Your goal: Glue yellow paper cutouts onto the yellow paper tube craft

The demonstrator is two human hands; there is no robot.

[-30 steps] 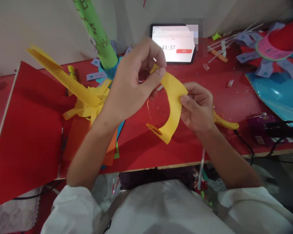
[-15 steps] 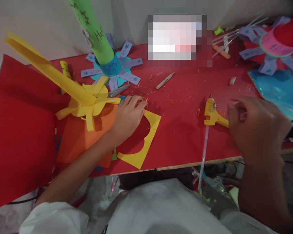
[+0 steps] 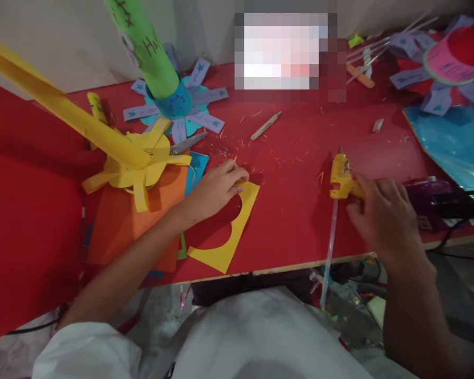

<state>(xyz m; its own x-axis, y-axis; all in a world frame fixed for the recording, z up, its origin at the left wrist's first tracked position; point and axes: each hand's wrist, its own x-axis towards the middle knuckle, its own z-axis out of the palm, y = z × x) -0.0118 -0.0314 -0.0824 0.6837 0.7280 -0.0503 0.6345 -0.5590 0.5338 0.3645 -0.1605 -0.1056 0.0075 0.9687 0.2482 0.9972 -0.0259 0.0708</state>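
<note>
My left hand [image 3: 220,190] rests at the top of a yellow paper offcut [image 3: 240,223] with curved cutouts. Its fingers are bent together at the paper's upper edge and appear to pinch it. Over on the right, my right hand [image 3: 391,216] has its fingers and thumb around the handle of a yellow glue gun [image 3: 342,176]. The gun lies on the red table, nozzle pointing away from me, and a clear glue stick [image 3: 330,247] runs from its back past the table edge. Part of the handle is hidden by my fingers.
Left of my hand stands a yellow paper flower-like piece [image 3: 138,163] on orange sheets [image 3: 142,231]. Behind it are a green paper tube [image 3: 154,63], scissors [image 3: 189,142] and a pen-like tool [image 3: 266,126]. A purple device [image 3: 428,192] and blue packet [image 3: 454,142] lie right.
My right hand has come down and left onto the glue gun's handle, uncovering the purple device. My left hand has shifted slightly right and down along the yellow paper.
</note>
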